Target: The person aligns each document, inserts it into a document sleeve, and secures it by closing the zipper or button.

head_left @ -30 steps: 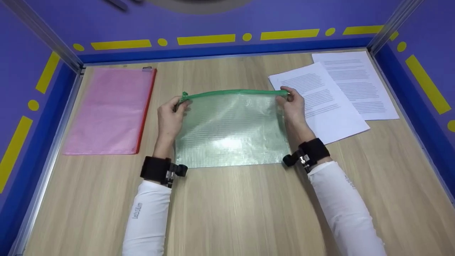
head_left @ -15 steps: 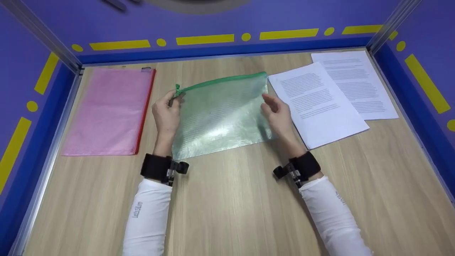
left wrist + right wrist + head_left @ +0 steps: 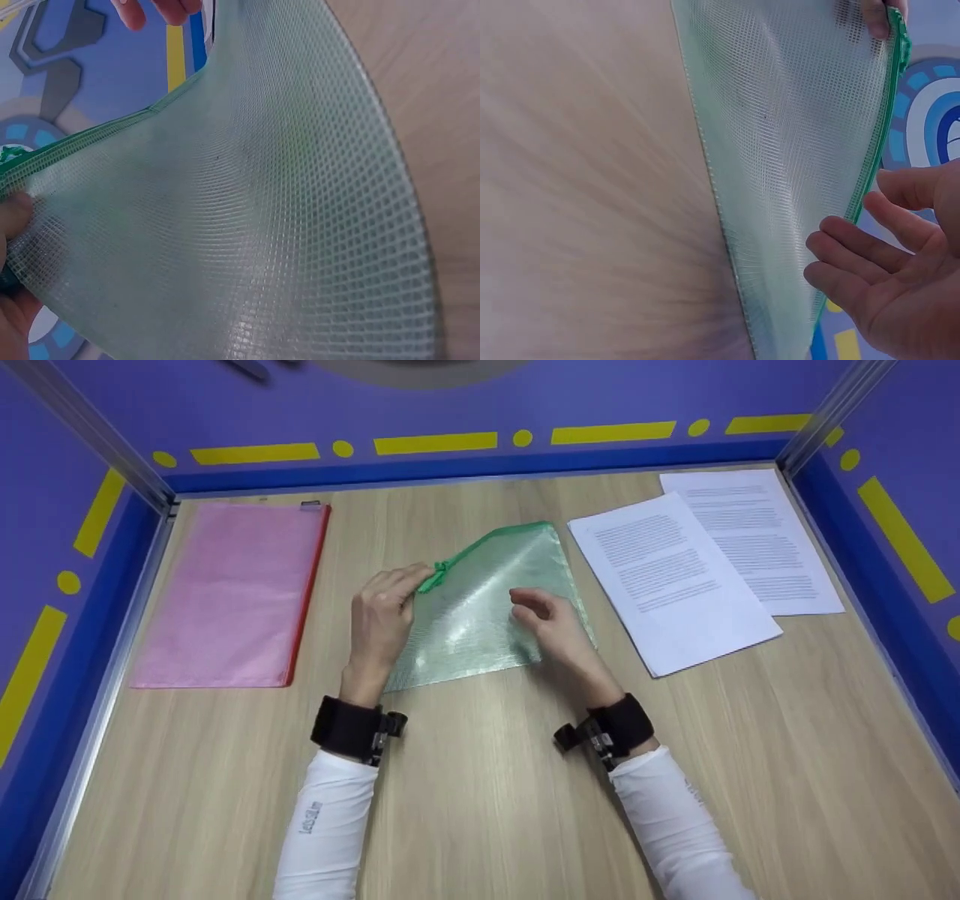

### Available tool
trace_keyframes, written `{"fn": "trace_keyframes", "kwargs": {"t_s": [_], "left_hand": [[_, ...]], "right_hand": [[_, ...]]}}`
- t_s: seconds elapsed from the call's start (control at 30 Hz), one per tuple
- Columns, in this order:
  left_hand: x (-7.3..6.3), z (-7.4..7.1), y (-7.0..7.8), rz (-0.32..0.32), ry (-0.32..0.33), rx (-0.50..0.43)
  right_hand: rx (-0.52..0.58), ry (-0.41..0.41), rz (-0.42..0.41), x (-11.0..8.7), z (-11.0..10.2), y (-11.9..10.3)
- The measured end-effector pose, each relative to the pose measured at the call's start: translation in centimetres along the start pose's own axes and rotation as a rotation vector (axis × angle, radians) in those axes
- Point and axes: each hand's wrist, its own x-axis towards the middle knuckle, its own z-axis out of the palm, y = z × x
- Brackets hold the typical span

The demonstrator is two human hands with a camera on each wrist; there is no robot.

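A translucent green mesh zipper pouch (image 3: 480, 622) is tilted up from the table, its green zipper edge slanting away to the right. My left hand (image 3: 382, 611) pinches its upper left corner, close to the bunched green zipper end (image 3: 436, 576). In the left wrist view the thumb (image 3: 15, 215) presses against the mesh. My right hand (image 3: 551, 626) hovers over the pouch's right part with fingers loosely bent and nothing in them. The right wrist view shows its fingers (image 3: 855, 262) spread apart beside the zipper edge.
A pink zipper pouch (image 3: 232, 596) with a red edge lies at the left of the wooden table (image 3: 472, 810). Printed sheets (image 3: 675, 585) overlap another printed sheet (image 3: 772, 540) at the right. Purple-blue walls (image 3: 480, 405) stand around the back and sides.
My right hand has let go of the pouch's right corner and moved left and toward me. My left hand has shifted right with its corner, and the pouch has turned and bent.
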Motion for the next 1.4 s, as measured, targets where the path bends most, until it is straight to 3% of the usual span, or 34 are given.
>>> {"fn": "trace_keyframes", "kwargs": {"t_s": [0.17, 0.3, 0.53, 0.9, 1.4], "left_hand": [[-0.6, 0.6, 0.8, 0.021, -0.042, 0.016], [-1.1, 1.0, 1.2, 0.027, -0.052, 0.025], [-1.9, 1.4, 1.5, 0.009, -0.043, 0.036], [-1.8, 1.4, 1.0, 0.034, -0.058, 0.015], [-2.2, 1.5, 1.0, 0.037, -0.071, 0.031]], "right_hand": [[-0.014, -0.007, -0.011, -0.4, 0.1, 0.0], [-0.057, -0.001, -0.094, -0.7, 0.4, -0.6], [-0.351, 0.15, -0.427, -1.0, 1.2, -1.8], [-0.607, 0.249, -0.855, -0.6, 2.6, -2.4], [-0.718, 0.318, -1.08, 0.7, 4.2, -3.1]]}}
